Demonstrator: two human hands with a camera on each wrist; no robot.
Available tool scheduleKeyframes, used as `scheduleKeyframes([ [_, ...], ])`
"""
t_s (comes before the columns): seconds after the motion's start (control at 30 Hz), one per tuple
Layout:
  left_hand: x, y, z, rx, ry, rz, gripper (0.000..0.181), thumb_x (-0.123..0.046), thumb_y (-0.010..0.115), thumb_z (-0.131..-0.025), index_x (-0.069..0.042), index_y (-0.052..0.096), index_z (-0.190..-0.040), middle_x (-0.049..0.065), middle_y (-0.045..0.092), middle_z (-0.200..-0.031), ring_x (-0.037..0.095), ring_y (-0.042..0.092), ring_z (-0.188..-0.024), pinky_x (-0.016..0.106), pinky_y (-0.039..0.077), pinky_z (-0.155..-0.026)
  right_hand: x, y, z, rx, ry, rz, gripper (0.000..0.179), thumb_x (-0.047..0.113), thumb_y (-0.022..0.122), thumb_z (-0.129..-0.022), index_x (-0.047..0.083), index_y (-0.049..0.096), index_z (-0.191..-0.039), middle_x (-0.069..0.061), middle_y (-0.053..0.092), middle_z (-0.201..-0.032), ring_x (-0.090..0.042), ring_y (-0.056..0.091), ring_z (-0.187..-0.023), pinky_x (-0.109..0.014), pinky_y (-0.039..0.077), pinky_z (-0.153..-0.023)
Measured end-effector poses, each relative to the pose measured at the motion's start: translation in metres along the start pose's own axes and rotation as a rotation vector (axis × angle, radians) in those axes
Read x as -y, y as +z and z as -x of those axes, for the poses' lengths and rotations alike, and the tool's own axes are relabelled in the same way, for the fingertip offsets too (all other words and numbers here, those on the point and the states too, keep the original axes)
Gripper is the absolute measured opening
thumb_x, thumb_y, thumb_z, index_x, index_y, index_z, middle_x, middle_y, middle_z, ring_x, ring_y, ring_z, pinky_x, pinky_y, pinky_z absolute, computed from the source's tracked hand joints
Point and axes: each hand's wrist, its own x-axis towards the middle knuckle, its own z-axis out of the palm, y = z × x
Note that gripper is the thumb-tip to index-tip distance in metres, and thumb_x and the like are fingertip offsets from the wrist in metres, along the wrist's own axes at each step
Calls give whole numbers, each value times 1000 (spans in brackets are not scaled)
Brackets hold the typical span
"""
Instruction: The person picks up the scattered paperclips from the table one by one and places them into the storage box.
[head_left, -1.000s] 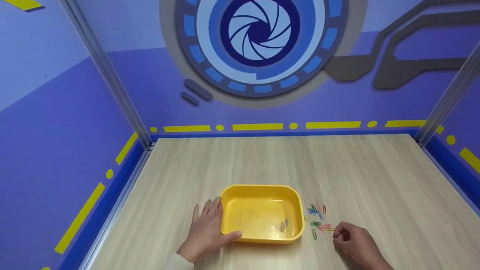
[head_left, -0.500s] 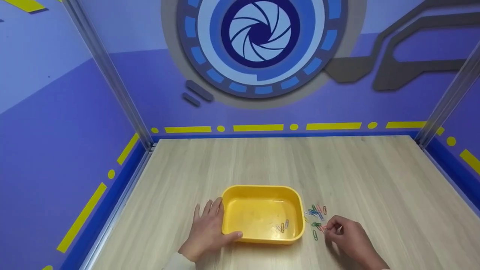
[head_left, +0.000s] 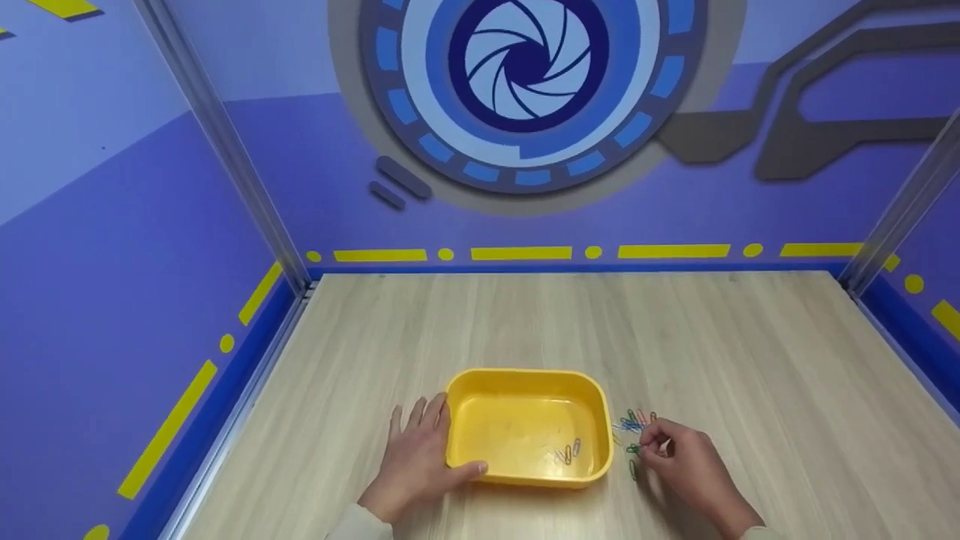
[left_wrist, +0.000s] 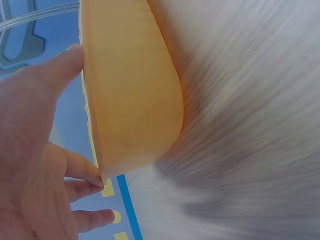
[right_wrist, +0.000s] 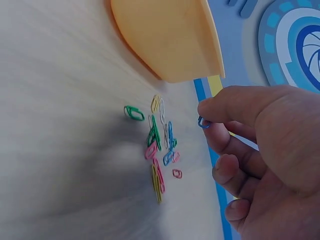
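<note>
A yellow plastic tub (head_left: 529,481) stands on the table. My left hand (head_left: 416,465) rests against its left end, fingers spread and fairly straight, thumb over the front rim. In the left wrist view the thumb and a fingertip touch the rim. My right hand (head_left: 690,461) is above the loose paper clips to the right of the tub, its thumb and forefinger pinching a blue paper clip (right_wrist: 204,123). Below it lie several coloured paper clips, among them a green one (right_wrist: 134,113) and a yellow one (right_wrist: 156,184). A few clips (head_left: 568,454) lie inside the tub.
The wood-grain table (head_left: 570,315) ends at a blue printed back wall (head_left: 525,225). Side panels stand left and right, with metal posts (head_left: 225,142) at the corners.
My right hand has moved left and slightly away from me, over the loose clips and nearer the tub. My left hand keeps its place on the tub.
</note>
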Motion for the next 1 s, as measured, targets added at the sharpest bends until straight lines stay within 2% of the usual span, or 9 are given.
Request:
scheduleKeyframes([
  [0.23,0,0,1,-3,-6,11,107,-78,48,-69,-7,24,-144,8,25,-150,36,22,-137,63,6,-106,11,4,-2,-27,-43,-2,10,9,69,-76,15,62,-81,5,56,-74,-11,45,-68,-19,35,-53],
  [0.6,-1,0,1,13,-14,6,113,-86,38,-65,-8,23,-145,8,24,-150,35,22,-137,63,5,-106,18,2,-3,-50,-83,-13,9,10,68,-78,17,62,-79,4,57,-73,-11,46,-67,-19,37,-53],
  [0.77,-2,1,0,18,-31,13,114,-87,39,-64,-8,23,-145,7,23,-151,35,21,-138,63,2,-107,24,2,-5,-41,-86,-33,9,9,68,-79,16,63,-82,3,57,-76,-13,49,-69,-19,40,-51],
  [1.0,-1,1,1,-15,-10,1,111,-84,42,-66,-7,24,-144,8,25,-150,35,23,-137,62,4,-107,30,2,-6,-44,-101,-24,10,12,68,-79,20,62,-81,3,56,-76,-13,48,-71,-19,39,-52],
])
